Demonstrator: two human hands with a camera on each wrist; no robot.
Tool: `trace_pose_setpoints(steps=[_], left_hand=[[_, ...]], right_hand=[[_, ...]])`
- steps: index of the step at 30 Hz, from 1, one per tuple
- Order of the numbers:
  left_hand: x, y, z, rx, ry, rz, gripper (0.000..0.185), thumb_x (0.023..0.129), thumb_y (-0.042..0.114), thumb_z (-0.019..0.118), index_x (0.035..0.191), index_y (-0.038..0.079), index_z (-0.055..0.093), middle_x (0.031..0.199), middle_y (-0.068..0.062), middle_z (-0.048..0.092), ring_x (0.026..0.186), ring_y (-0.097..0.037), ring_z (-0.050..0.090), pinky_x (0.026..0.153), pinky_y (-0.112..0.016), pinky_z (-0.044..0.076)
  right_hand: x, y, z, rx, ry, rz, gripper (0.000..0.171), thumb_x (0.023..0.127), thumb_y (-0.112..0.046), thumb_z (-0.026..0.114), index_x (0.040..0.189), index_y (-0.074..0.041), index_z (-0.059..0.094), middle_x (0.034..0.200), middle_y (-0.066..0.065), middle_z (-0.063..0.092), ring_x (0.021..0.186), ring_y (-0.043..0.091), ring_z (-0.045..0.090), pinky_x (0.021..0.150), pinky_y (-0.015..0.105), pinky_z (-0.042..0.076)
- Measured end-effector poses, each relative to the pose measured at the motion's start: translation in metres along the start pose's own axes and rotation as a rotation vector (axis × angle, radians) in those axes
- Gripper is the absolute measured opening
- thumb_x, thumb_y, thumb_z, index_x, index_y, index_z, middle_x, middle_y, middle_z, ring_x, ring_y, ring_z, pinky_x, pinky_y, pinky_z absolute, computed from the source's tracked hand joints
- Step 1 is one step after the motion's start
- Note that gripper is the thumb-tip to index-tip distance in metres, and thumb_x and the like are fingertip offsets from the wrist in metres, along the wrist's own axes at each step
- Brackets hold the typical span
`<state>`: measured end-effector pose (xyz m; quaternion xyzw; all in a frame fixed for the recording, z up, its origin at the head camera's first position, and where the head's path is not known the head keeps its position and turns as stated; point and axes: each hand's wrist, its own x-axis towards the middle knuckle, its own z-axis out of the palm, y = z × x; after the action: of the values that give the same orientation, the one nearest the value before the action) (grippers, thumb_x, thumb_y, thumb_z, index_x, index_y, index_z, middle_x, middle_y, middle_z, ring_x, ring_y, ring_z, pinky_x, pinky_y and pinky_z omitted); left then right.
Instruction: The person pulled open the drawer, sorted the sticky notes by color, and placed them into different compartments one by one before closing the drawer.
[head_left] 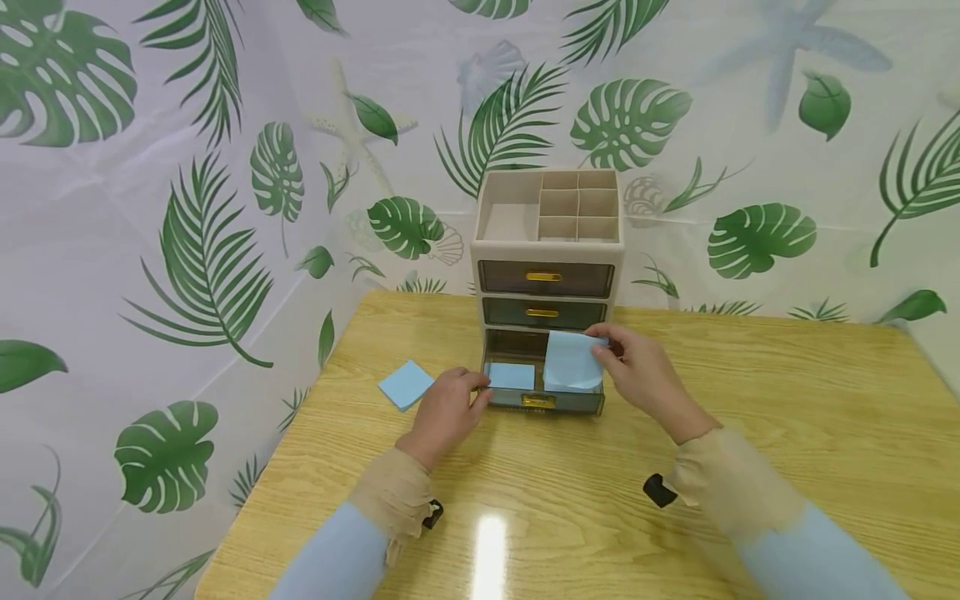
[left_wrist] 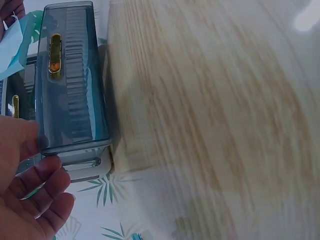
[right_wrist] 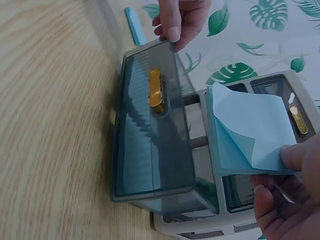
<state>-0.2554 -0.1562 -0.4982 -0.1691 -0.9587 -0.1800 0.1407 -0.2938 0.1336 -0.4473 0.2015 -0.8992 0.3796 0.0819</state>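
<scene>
My right hand [head_left: 637,367] pinches a pad of light blue sticky notes [right_wrist: 255,125] by one edge, and its top sheet curls up at a corner. The pad is tilted over the right part of the pulled-out bottom drawer [head_left: 538,401], which is smoky and see-through with a gold handle. My left hand [head_left: 448,410] pinches that drawer's front left corner between thumb and finger, the other fingers loosely curled. Inside the drawer, on the left, lies another blue pad [head_left: 512,376]. A further blue pad [head_left: 407,384] lies on the table, left of my left hand.
The beige drawer cabinet [head_left: 547,247] stands at the back of the wooden table [head_left: 787,417], against a leaf-printed cloth [head_left: 300,208]. Its two upper drawers [head_left: 545,279] are closed. On top is a divided tray [head_left: 513,204] with one large and several small compartments.
</scene>
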Motion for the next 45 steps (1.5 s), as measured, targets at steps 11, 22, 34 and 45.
trace_pose_setpoints(steps=[11,22,34,45], left_hand=[[0.001,0.0,0.002,0.013,0.008,0.042,0.016,0.097,0.02,0.059,0.102,0.012,0.073,0.088,0.0,0.065,0.075,-0.013,0.062,0.066,-0.028,0.052],[0.002,-0.001,0.005,-0.007,-0.005,0.046,0.015,0.097,0.02,0.06,0.1,0.012,0.073,0.089,-0.001,0.065,0.075,-0.013,0.061,0.064,-0.026,0.051],[0.002,-0.001,0.005,0.002,-0.01,0.037,0.016,0.097,0.021,0.06,0.101,0.012,0.072,0.09,-0.001,0.064,0.075,-0.013,0.061,0.064,-0.026,0.051],[0.001,-0.002,0.005,-0.005,0.002,0.042,0.016,0.097,0.021,0.06,0.101,0.012,0.073,0.088,-0.001,0.064,0.073,-0.012,0.06,0.063,-0.026,0.05]], right_hand=[[0.008,0.009,0.012,-0.019,-0.016,-0.003,0.021,0.099,-0.014,0.054,0.119,-0.012,0.061,0.1,0.01,0.066,0.088,0.026,0.061,0.072,0.043,0.05],[0.008,0.015,0.026,-0.063,-0.054,-0.032,0.023,0.099,-0.014,0.056,0.121,-0.011,0.061,0.095,0.006,0.064,0.08,0.022,0.057,0.068,0.038,0.047],[0.009,0.024,0.034,-0.143,-0.123,-0.037,0.023,0.1,-0.014,0.053,0.121,-0.01,0.062,0.096,0.006,0.064,0.079,0.021,0.054,0.066,0.037,0.045],[0.016,0.029,0.035,-0.269,-0.172,-0.033,0.024,0.098,-0.014,0.056,0.122,-0.012,0.064,0.08,0.003,0.063,0.077,0.024,0.049,0.063,0.037,0.041]])
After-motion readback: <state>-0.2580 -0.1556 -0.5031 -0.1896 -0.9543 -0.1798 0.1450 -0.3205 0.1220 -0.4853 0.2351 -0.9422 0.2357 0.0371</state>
